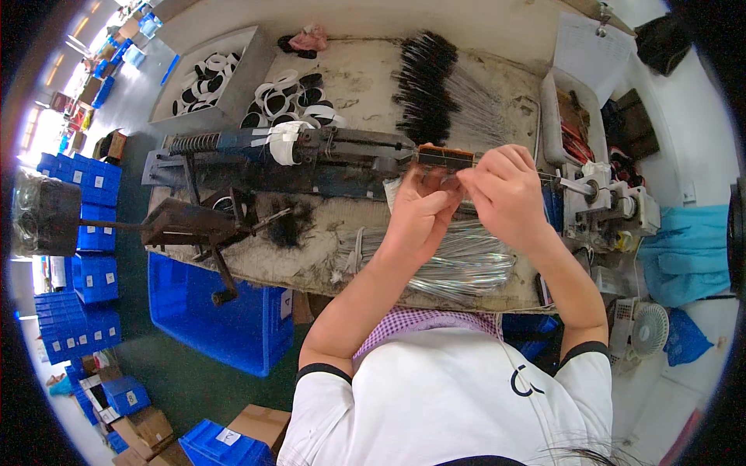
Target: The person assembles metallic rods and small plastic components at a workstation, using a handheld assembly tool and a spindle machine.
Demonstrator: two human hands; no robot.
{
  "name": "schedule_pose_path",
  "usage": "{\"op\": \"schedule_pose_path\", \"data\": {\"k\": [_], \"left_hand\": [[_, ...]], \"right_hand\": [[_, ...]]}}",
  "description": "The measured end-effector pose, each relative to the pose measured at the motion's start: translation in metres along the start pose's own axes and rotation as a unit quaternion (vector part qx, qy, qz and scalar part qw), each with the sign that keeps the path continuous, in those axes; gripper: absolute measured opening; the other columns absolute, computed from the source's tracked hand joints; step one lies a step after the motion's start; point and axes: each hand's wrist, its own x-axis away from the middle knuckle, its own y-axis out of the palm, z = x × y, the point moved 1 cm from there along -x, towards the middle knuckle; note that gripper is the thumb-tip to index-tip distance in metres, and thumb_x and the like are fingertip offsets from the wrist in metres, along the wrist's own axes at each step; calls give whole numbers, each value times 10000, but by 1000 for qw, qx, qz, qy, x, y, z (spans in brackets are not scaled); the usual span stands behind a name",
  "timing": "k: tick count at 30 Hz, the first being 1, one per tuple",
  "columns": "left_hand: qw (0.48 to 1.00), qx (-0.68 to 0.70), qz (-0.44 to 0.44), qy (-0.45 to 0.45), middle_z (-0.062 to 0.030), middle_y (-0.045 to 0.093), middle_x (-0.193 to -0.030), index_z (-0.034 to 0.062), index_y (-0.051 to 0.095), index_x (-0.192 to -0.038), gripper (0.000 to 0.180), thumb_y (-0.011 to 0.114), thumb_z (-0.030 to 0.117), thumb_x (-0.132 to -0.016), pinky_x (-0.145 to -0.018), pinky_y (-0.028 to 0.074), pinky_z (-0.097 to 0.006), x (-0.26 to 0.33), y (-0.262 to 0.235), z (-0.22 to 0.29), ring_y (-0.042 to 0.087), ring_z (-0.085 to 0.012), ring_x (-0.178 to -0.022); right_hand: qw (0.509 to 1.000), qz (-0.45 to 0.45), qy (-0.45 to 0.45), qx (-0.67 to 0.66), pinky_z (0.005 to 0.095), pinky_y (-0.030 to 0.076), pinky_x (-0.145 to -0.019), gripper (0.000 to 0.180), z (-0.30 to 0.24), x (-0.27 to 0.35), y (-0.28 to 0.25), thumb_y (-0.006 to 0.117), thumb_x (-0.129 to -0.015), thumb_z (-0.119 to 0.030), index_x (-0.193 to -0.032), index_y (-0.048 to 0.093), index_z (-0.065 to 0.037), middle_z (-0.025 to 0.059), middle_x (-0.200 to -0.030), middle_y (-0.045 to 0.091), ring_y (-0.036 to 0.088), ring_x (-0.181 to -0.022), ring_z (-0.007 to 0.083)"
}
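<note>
At the right end of a long dark metal bench fixture, my two hands work close together. My left hand is closed with curled fingers just under a narrow dark block with an orange-brown top edge. What its fingertips pinch is hidden. Beside it on the right, my right hand is closed in a pinch at the block's right end, and whatever lies between thumb and finger is too small to make out. Below my hands lies a bundle of shiny thin metal wires. Behind them are a pile of black bristle brushes and bare wires.
White and black rings lie on the bench, more in a grey tray. A crank handle juts over the front left edge, above a blue bin. A small machine stands at right, near a white fan.
</note>
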Motion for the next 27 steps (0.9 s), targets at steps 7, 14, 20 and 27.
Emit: {"op": "schedule_pose_path", "data": {"k": [7,14,20,27], "left_hand": [[999,-9,33,-3,-136,425,-1299,110,281,-1360,662,434,-183,-786,-1032,406,-381,-1,1,-1,469,-271,-1204],[999,-51,15,-6,-115,446,-1267,115,312,-1337,605,449,-146,-809,-1016,390,-321,1,-1,1,455,-223,-1198],[998,-54,15,-10,-129,442,-1300,81,338,-1304,548,453,-136,-814,-1008,389,-330,9,5,10,456,-235,-1210],[997,-68,9,-30,-203,446,-1302,-18,335,-1302,527,468,-121,-802,-1013,395,-383,4,6,10,453,-314,-1221]], "right_hand": [[991,17,136,3,380,460,-721,285,19,5,-6,590,-787,2,-1066,563,-50,97,-897,596,568,-803,275],[993,-53,51,90,376,473,-732,321,34,25,-10,618,-717,-17,-1038,614,-30,74,-892,653,586,-828,252],[989,-9,-29,148,364,477,-765,283,30,36,2,618,-691,-95,-966,638,-30,55,-929,658,587,-847,238],[988,22,-3,153,374,486,-778,319,16,42,-16,633,-706,-89,-1016,633,-15,82,-1002,656,597,-922,246]]}}
